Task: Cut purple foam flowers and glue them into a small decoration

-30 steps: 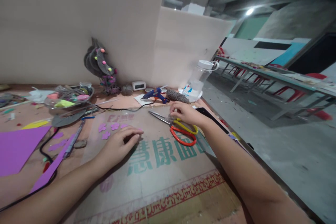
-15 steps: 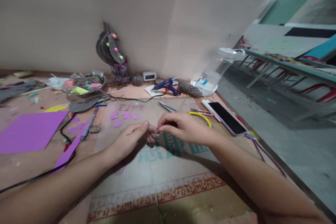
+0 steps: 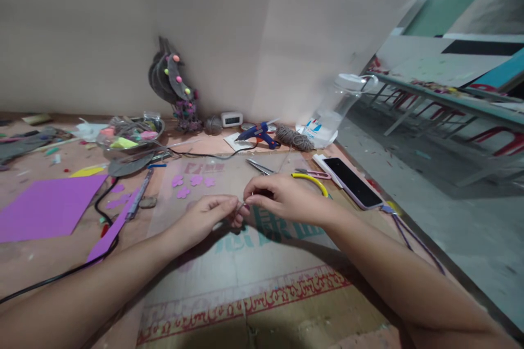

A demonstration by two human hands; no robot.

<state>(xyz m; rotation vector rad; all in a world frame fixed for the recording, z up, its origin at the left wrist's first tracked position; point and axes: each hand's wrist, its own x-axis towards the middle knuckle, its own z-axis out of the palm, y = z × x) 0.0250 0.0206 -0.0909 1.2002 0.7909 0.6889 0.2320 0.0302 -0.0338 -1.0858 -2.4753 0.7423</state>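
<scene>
Scissors on cardboard; phone right of scissors; glue gun behind cardboard, left of bottle.

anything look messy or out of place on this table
Nothing looks spilled, but small scraps litter the left of the table, and the black cord loops untidily by the purple strip, where it might snag.

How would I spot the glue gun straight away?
Find the clear bottle with the white lid. Just left of it lies a bundle of grey yarn, and further left the glue gun, the only blue, pistol-shaped thing there.
</scene>
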